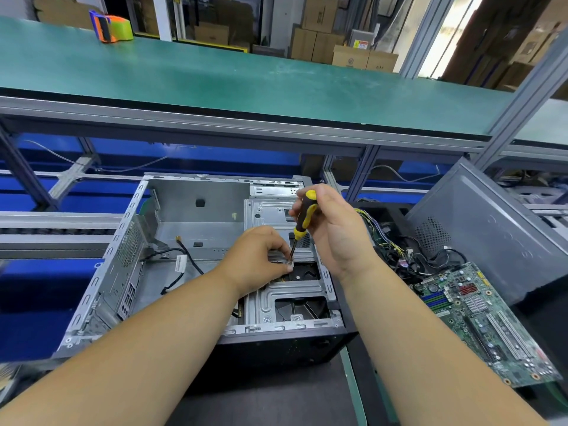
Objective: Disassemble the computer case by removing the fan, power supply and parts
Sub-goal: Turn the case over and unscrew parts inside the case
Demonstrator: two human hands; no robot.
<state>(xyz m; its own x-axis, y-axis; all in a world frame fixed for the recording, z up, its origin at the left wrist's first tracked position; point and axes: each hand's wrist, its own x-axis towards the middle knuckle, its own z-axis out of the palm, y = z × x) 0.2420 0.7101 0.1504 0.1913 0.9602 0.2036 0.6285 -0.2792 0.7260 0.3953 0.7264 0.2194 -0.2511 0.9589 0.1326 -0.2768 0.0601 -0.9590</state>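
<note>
Right hand [332,229] is gripping the screwdriver [302,221], tip on a drive-cage [276,290] screw inside the computer case [196,250]; left hand [261,256] is pinching beside the tip. Should be keeping the shaft square, pressing firmly.

You're working in a bare, matt grey sheet-metal case [196,210]; beside it, the glossy green circuit board [479,318] is lying.
</note>
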